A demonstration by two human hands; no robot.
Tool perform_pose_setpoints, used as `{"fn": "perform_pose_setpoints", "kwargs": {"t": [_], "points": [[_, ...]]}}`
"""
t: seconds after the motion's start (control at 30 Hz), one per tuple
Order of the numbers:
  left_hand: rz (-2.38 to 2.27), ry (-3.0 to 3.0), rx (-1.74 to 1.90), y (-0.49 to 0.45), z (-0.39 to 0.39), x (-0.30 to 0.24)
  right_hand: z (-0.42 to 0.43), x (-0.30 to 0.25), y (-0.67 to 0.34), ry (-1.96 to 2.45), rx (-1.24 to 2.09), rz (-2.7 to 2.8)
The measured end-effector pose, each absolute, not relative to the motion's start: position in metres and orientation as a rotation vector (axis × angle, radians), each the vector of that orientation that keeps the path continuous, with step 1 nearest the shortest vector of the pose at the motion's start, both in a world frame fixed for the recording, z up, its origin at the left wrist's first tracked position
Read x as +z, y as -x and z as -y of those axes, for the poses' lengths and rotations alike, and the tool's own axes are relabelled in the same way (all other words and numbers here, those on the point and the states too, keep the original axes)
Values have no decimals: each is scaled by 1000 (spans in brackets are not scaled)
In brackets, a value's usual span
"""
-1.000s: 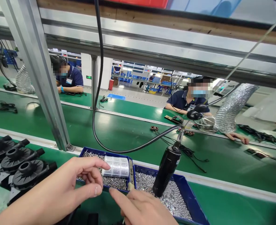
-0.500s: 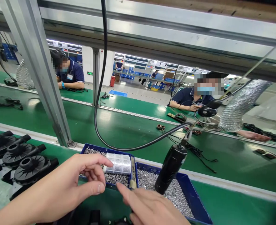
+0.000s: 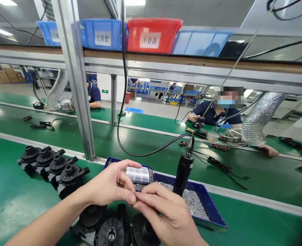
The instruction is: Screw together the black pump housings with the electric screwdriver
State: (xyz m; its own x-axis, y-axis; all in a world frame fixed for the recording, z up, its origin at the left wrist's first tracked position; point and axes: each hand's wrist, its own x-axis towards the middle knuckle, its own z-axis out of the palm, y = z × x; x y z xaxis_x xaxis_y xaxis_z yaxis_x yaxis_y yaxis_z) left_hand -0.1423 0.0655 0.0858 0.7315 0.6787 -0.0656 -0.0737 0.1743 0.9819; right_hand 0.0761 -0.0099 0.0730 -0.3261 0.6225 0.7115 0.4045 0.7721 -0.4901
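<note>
A person's two bare hands meet at the fingertips above a green workbench (image 3: 255, 216), seen from the wearer's own viewpoint. The left hand (image 3: 117, 184) is curled, its index finger stretched out in front of a roll of white labels (image 3: 139, 175) and its thumb pointing toward the other hand. The right hand (image 3: 166, 212) comes in from the lower right, thumb and forefinger drawn close together at the tips. Whether either hand pinches something small where they meet cannot be told, because the fingers hide it. Just below the hands, at the bottom edge, three round black housings (image 3: 111, 233) sit on the bench, partly covered by the arms and hands. Four more housings (image 3: 70, 175) stand in a slanting row to the left. Behind the hands, the label roll lies on loose screws (image 3: 139, 187) in a blue tray (image 3: 114, 159); a second blue tray (image 3: 213, 209) beside it holds many small shiny metal pieces (image 3: 195, 205). A black cylindrical tool (image 3: 183, 174) stands tilted in front of that second tray, joined to a looping black cable (image 3: 140, 155). Overhead, a shelf carries blue bins (image 3: 99, 30) and a red bin (image 3: 151, 29). Across the bench, a co-worker (image 3: 207, 110) in a dark shirt sits near a silvery flexible duct (image 3: 260, 116).
</note>
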Motion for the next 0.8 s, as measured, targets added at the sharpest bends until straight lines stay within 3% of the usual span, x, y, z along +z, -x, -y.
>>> {"fn": "perform_pose_setpoints", "kwargs": {"t": [0.2, 0.37, 0.57, 0.8], "points": [[-604, -1628, 536, 148, -84, 79, 22, 74, -74, 851, -12, 2163], [-1237, -2405, 370, 157, -128, 57, 34, 67, -70, 811, 52, 2595], [-1277, -2537, 136, 158, -146, 29, 28, 59, -66, 812, 31, 2629], [-1187, -2596, 106, 161, -150, 21, 23, 42, -61, 731, -191, 2598]]}}
